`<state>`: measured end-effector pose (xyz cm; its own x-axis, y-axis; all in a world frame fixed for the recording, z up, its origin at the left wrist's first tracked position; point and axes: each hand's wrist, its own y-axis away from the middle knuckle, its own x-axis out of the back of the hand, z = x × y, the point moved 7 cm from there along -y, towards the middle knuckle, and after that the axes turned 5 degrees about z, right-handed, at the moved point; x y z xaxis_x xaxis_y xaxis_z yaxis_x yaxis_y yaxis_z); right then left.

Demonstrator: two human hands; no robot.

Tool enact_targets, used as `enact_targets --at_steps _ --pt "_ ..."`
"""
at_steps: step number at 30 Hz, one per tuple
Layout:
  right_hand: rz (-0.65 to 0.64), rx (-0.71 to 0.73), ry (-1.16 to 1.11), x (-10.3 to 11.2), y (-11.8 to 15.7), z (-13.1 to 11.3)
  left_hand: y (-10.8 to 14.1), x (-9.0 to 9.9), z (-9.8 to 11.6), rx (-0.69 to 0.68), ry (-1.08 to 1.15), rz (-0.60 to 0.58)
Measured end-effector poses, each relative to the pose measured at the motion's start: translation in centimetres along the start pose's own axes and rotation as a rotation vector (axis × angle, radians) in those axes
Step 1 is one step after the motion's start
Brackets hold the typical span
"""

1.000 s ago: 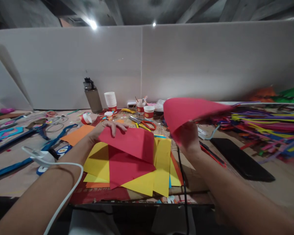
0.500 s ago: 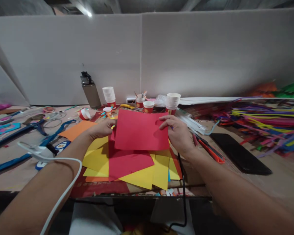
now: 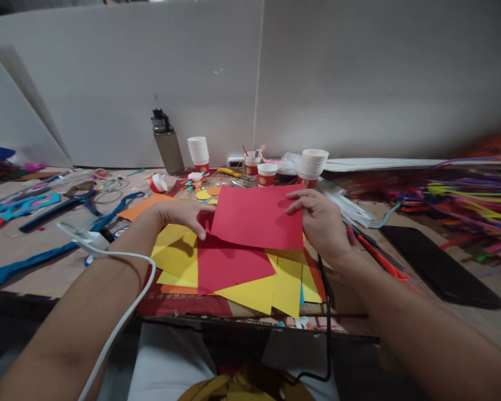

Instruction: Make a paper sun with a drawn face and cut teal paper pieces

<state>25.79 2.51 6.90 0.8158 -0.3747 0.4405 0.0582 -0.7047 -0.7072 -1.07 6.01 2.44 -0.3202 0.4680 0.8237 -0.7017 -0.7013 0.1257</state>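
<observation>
My right hand (image 3: 323,223) grips the right edge of a red sheet of paper (image 3: 256,217), fingers over its face. The sheet is raised and tilted toward me. By its left edge is my left hand (image 3: 186,214), open, the thumb apart from the fingers; some fingertips reach the sheet's edge, and whether they touch it I cannot tell. Below lies another red sheet (image 3: 231,271), partly covered by the raised one. It rests on several yellow sheets (image 3: 250,295), with orange paper (image 3: 177,289) showing at the lower left.
Paper cups (image 3: 315,164) stand in stacks at the back, near a bottle (image 3: 168,147). Right of my hand lie red-handled scissors (image 3: 379,256) and a dark phone-like slab (image 3: 440,264). Coloured strips (image 3: 463,214) pile at far right. A white cable (image 3: 144,255) crosses my left forearm.
My left thumb has come away from the fingers, and that hand has loosened at the sheet's left edge. My right hand still holds the sheet. The view has tilted down and shifted left.
</observation>
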Motion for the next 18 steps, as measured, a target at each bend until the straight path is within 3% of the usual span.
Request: enact_targets --at_steps 7,11,18 --pt "0.007 0.001 0.004 -0.1 0.0 0.2 0.2 1.6 -1.0 0.012 0.055 0.198" --pt "0.015 0.005 0.005 -0.1 0.0 0.1 -0.2 1.4 -0.3 0.030 0.172 0.256" --pt "0.052 0.011 -0.003 0.1 -0.1 0.0 -1.3 1.4 0.2 0.031 0.418 0.481"
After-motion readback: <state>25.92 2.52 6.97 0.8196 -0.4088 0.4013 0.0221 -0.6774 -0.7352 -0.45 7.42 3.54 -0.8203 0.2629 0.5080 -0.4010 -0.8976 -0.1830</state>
